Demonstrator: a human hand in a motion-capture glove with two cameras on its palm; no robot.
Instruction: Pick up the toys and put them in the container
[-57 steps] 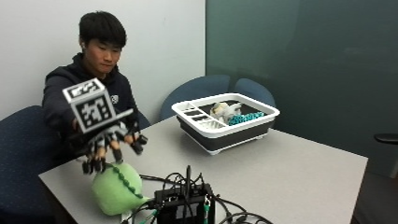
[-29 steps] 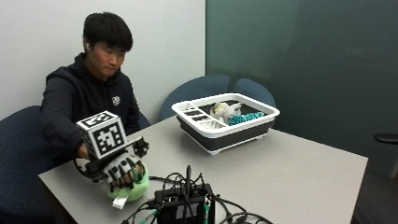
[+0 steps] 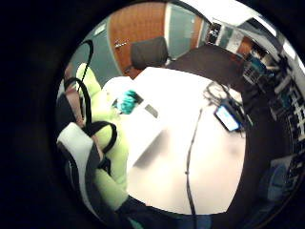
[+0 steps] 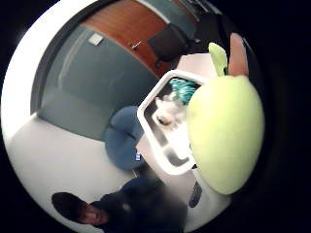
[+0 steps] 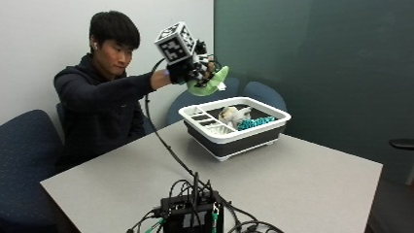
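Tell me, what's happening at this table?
A seated person is tidying toys into a container. Their gloved right hand holds a green soft toy up in the air, near the white and black container on the table. A pale toy and a teal toy already lie inside it.

My worktop (image 5: pixel 304 179) is a plain grey slab. On its far side sits the white-rimmed dark container (image 5: pixel 234 127). At the near edge stands a black electronics box (image 5: pixel 193 213) with its tangle of cables (image 5: pixel 249 225) spilling onto the surface beside it.
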